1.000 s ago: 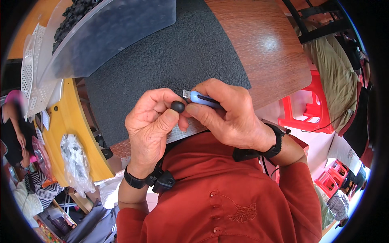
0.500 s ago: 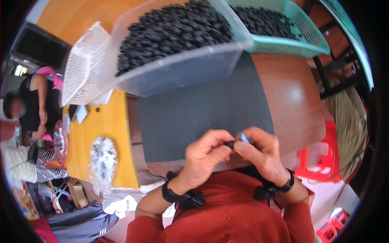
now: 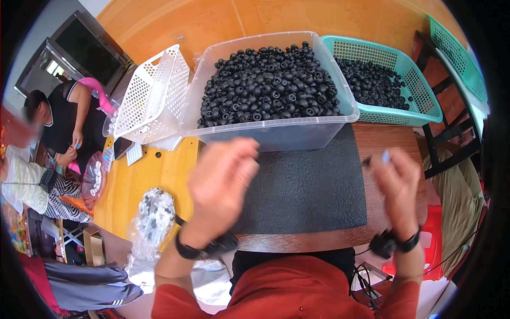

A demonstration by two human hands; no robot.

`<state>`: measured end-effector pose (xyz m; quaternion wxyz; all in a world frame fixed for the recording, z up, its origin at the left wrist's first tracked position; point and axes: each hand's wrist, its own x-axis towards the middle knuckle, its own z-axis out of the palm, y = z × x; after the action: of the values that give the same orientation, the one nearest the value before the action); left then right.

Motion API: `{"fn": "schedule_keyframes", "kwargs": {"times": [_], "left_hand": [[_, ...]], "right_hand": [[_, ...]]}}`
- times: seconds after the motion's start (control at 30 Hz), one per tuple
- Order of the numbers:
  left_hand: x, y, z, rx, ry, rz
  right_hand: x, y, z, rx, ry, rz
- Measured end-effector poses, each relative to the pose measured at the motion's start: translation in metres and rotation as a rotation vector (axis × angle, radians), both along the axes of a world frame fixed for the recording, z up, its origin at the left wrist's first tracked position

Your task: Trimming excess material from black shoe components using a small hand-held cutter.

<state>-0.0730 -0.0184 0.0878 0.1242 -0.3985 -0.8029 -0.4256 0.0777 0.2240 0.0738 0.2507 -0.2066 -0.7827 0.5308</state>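
My left hand (image 3: 223, 183) is raised and blurred over the left edge of a dark grey mat (image 3: 313, 191), just in front of a clear plastic bin (image 3: 276, 133) heaped with small black round parts (image 3: 268, 85). Whether it holds anything is hidden by the blur. My right hand (image 3: 396, 183) is up at the right of the mat, fingers curled, with a small bluish-white piece (image 3: 385, 156) showing at the fingertips. Both wrists carry black bands.
A teal basket (image 3: 425, 109) of more black parts stands behind right. A white empty basket (image 3: 151, 101) leans at the left. A clear bag of small parts (image 3: 154, 212) lies on the yellow table. Other people sit at the far left.
The hands were joined at my chest around a small black part and a blue piece; they have moved apart and up. The view has tilted up, showing both containers.
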Motion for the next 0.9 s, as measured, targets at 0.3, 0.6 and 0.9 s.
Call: {"fn": "schedule_keyframes", "kwargs": {"times": [0.3,0.6,0.9], "left_hand": [[-0.119,0.001,0.032,-0.551,0.183,0.150],[-0.130,0.011,0.029,-0.660,0.132,0.130],[-0.081,0.000,0.043,0.032,-0.453,-0.120]], "right_hand": [[-0.076,0.152,0.005,0.353,0.048,-0.289],[-0.037,0.090,-0.017,0.251,-0.034,-0.168],[0.001,0.032,-0.016,0.136,-0.021,-0.020]]}}
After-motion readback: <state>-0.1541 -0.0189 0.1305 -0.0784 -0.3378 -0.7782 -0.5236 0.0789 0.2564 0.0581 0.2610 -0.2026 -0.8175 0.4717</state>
